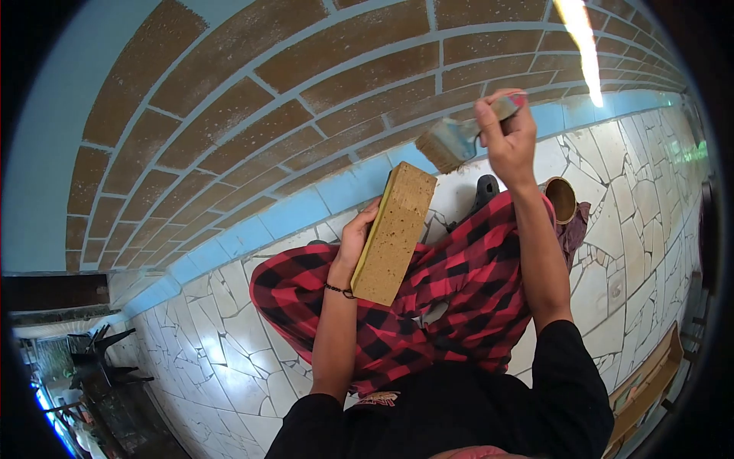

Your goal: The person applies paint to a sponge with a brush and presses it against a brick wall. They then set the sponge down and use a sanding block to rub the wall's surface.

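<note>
My left hand (355,236) is wrapped round the left edge of a long tan block (396,237) with a speckled face, held tilted above my lap. Up and to the right, my right hand (508,136) grips the handle of a wide paintbrush (457,143). The brush's bristles point down and left, a little above and right of the block's top end, apart from it. Much of the brush handle is hidden by my fingers.
A wall with a brown brick pattern (359,73) curves ahead, with a light blue strip (294,216) along its foot. A round brown container (560,200) stands on the pale stone floor (229,329) beside my right knee. A wooden box (646,382) lies at the lower right.
</note>
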A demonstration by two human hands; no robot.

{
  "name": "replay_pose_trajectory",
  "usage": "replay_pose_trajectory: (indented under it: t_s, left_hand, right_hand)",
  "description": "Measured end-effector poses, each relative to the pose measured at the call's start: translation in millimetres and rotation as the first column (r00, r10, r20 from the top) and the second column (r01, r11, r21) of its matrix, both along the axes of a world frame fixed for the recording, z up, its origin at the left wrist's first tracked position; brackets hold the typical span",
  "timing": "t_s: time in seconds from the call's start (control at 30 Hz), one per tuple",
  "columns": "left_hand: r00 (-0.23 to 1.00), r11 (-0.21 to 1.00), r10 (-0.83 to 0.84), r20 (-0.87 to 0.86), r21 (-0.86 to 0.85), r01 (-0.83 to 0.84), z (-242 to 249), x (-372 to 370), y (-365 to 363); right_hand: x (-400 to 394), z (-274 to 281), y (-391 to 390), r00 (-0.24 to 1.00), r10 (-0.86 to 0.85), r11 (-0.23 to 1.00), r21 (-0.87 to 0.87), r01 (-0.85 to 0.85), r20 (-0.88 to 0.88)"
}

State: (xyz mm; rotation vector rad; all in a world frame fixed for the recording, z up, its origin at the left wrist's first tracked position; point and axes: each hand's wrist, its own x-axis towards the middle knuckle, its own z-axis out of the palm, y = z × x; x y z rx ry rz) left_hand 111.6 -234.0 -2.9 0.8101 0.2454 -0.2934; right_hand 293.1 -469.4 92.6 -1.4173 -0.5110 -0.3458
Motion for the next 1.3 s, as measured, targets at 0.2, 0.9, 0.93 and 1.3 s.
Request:
replay_pose_trajectory:
  t_s: [0.2, 0.9, 0.93, 1.3]
  left_hand:
    - [0.999, 0.999, -0.035, 0.001, -0.024, 0.035, -0.8, 0.2, 0.0]
    - [1.000, 0.999, -0.005, -0.018, 0.040, 0.006, 5.0, -0.3, -1.7]
    - [1.000, 0.999, 0.005, -0.010, 0.033, -0.004, 5.0, -0.9, -1.3]
    - [0.999, 0.996, 0.044, -0.015, -0.071, -0.045, -5.0, -2.3, 8.5]
  right_hand:
    - [-0.9, -2.7, -2.7, 0.971, 0.161, 0.987, 0.025, -0.160, -0.177]
    - [1.6, 4.6, -7.8, 0.974, 0.142, 0.989, 0.067, -0.132, -0.177]
    - [1.7, 6.8, -8.5, 0.963, 0.174, 0.983, 0.097, -0.157, -0.207]
    - [-2.7, -1.4, -0.3, 0.981, 0.093, 0.994, 0.076, -0.081, -0.172]
